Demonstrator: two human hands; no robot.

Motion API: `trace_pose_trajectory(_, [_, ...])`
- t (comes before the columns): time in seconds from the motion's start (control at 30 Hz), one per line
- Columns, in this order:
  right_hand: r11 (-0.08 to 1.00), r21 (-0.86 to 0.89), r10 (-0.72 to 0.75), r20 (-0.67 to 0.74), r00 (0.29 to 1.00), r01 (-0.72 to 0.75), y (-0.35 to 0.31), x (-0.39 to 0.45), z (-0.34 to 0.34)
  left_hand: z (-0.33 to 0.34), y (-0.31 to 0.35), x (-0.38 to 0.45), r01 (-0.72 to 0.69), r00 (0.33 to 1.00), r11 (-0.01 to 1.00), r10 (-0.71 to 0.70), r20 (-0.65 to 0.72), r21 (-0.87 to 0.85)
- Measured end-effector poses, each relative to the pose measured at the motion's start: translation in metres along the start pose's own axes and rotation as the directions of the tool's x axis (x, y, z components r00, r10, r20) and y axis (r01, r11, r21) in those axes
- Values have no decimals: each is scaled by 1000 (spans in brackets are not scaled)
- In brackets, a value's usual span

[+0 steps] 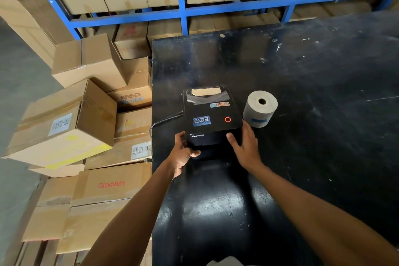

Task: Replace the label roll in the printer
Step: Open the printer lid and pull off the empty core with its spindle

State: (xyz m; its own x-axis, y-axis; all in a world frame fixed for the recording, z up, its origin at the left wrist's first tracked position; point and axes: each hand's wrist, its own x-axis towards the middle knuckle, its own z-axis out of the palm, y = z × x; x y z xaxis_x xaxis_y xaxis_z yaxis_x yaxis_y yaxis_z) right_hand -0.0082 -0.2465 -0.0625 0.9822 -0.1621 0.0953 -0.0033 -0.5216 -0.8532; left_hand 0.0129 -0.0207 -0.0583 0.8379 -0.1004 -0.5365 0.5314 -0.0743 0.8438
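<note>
A black label printer [212, 114] marked Xprinter stands near the left edge of the black table [313, 84], lid down, with a red ring light lit on top. Through its rear window a pale roll shows. My left hand [183, 153] grips the printer's front left corner. My right hand [246, 147] lies against its front right corner, fingers spread over the side. A fresh label roll [260, 108] with a blue tape strip stands on end just right of the printer, touching neither hand.
A black cable [164, 122] runs from the printer's left side over the table edge. Cardboard boxes [86, 127] are stacked on the floor at the left. Blue shelving [183, 11] full of boxes stands behind the table.
</note>
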Motion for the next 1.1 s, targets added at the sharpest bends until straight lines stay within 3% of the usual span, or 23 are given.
trace_pose_trajectory(0.13, [972,230,94,-181,979,-50,-47,40,7,-2,8,5,45,999,988,-49,18,144])
trace_pose_trajectory(0.2, [928,355,197,-196,961,-118,-75,68,4,-6,17,9,73,997,969,-77,10,236])
trace_pose_trajectory(0.33, [890,402,280,-110,953,-215,-104,118,-5,-8,36,13,101,992,915,-124,34,391])
trace_pose_trajectory(0.47, [889,411,252,-67,965,-204,-103,138,-2,-7,48,15,135,983,841,-178,34,525])
trace_pose_trajectory(0.63, [885,436,135,93,986,-162,-98,145,-4,-7,57,22,141,980,740,-197,12,657])
trace_pose_trajectory(0.77, [935,276,174,195,965,-224,-84,147,-9,-3,54,21,123,988,736,-157,-9,666])
trace_pose_trajectory(0.9, [971,98,194,217,957,-219,-56,131,-4,-5,50,26,57,997,812,-73,5,581])
trace_pose_trajectory(1.0, [985,-126,139,201,970,-115,-34,122,0,-5,59,37,-71,990,875,122,-76,480])
trace_pose_trajectory(1.1, [965,-262,93,233,968,-30,-18,114,2,-7,73,53,-189,939,783,321,-125,592])
